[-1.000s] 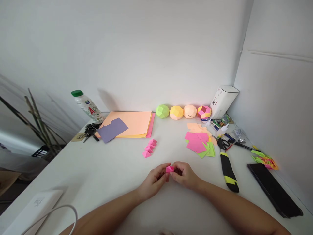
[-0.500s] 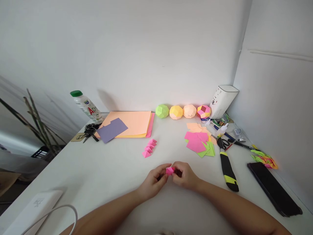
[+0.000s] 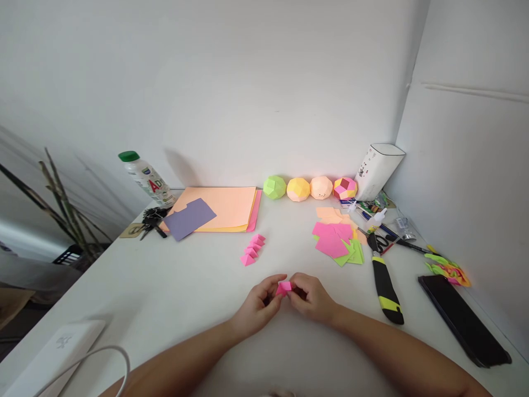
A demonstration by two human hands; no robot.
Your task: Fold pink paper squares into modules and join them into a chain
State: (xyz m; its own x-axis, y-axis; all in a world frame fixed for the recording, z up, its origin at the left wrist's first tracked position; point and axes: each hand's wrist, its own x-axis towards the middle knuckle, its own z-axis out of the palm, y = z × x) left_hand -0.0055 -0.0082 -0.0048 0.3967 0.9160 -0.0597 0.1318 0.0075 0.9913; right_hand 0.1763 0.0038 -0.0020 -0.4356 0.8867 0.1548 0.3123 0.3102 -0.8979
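Both hands meet at the middle of the white table (image 3: 173, 286). My left hand (image 3: 258, 306) and my right hand (image 3: 312, 298) pinch a small folded pink paper piece (image 3: 284, 288) between their fingertips, just above the tabletop. A short row of similar folded pink pieces (image 3: 252, 249) lies a little farther back and to the left. A loose pile of pink, green and orange paper squares (image 3: 336, 241) lies to the right of the hands.
Four paper balls (image 3: 309, 188) line the back wall beside a white box (image 3: 378, 171). Orange sheets with a purple card (image 3: 215, 212), keys (image 3: 151, 220) and a bottle (image 3: 146, 177) sit back left. A utility knife (image 3: 384, 284), scissors, glue, phone (image 3: 463, 320) and paper scraps lie right.
The hands have stayed in place; the fingers have turned the pink piece slightly between them.
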